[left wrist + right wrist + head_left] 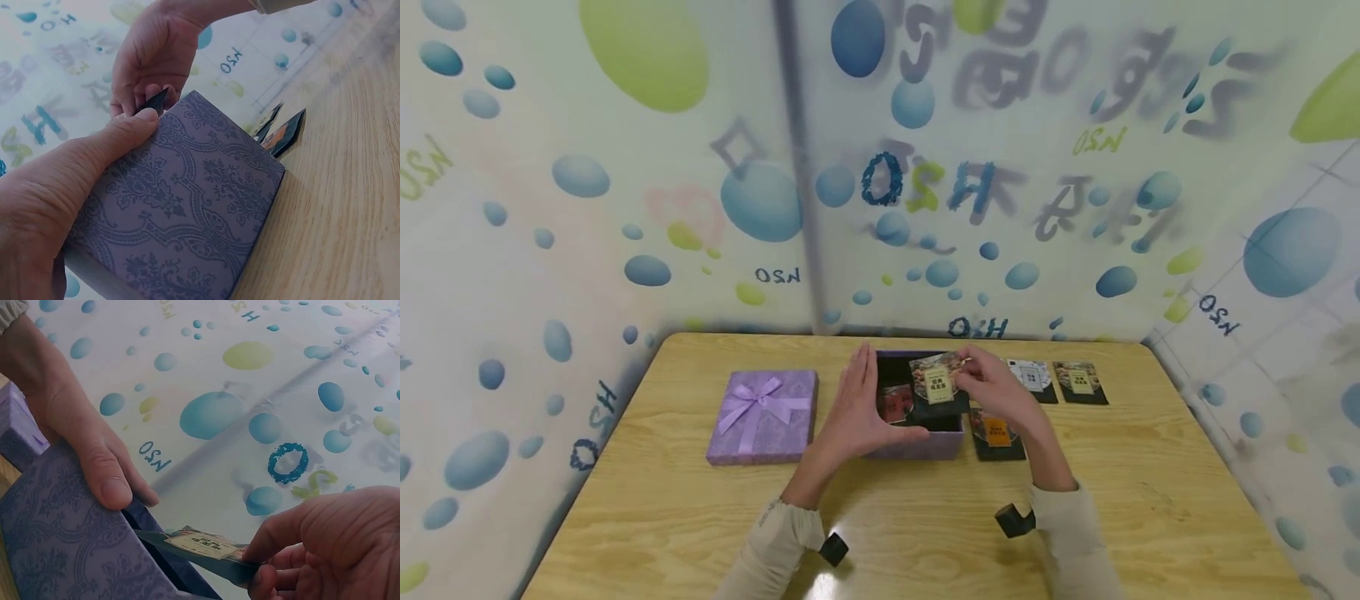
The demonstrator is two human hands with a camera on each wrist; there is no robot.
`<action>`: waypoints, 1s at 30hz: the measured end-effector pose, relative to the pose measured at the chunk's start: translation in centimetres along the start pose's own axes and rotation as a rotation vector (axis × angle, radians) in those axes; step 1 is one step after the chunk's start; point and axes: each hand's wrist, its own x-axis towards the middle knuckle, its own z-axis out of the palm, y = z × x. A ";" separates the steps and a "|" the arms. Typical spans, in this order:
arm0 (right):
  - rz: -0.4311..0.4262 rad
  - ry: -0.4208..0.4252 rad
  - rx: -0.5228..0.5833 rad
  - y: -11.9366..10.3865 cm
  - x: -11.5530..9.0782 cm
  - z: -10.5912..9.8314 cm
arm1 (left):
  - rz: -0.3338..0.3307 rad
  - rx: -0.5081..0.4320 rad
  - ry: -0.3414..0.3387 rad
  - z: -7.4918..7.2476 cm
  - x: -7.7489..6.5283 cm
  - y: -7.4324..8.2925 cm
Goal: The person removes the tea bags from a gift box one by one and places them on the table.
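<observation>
A dark sachet (938,385) with a cream label is pinched between the thumb and fingers of my right hand (1000,392). It is tilted over the opening of a purple patterned box (917,448). Along the left side of this box rests my left hand (850,417), fingers straight, its thumb lying along the front rim. In the left wrist view the thumb touches the top edge of the box's patterned front wall (169,194). Inside the box lies a red-labelled sachet (895,404), partly covered by the left hand. The box's floor is mostly hidden.
Left of the box sits a purple lid (767,421) with a ribbon bow. To the right lie an orange-labelled sachet (997,433), a white-labelled sachet (1034,379) and a cream-labelled sachet (1080,382). A patterned wall (887,275) stands behind the wooden table (925,533).
</observation>
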 end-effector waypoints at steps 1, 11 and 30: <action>0.004 0.005 0.008 0.1 -0.2 -0.1 | 0.000 0.003 0.000 0.0 0.0 0.0; 0.029 0.035 0.029 1.2 -1.7 -1.1 | 0.004 0.020 0.011 0.0 0.2 -0.4; 0.063 0.089 0.077 3.9 -4.4 -4.4 | 0.009 0.007 0.009 0.0 -0.1 -0.1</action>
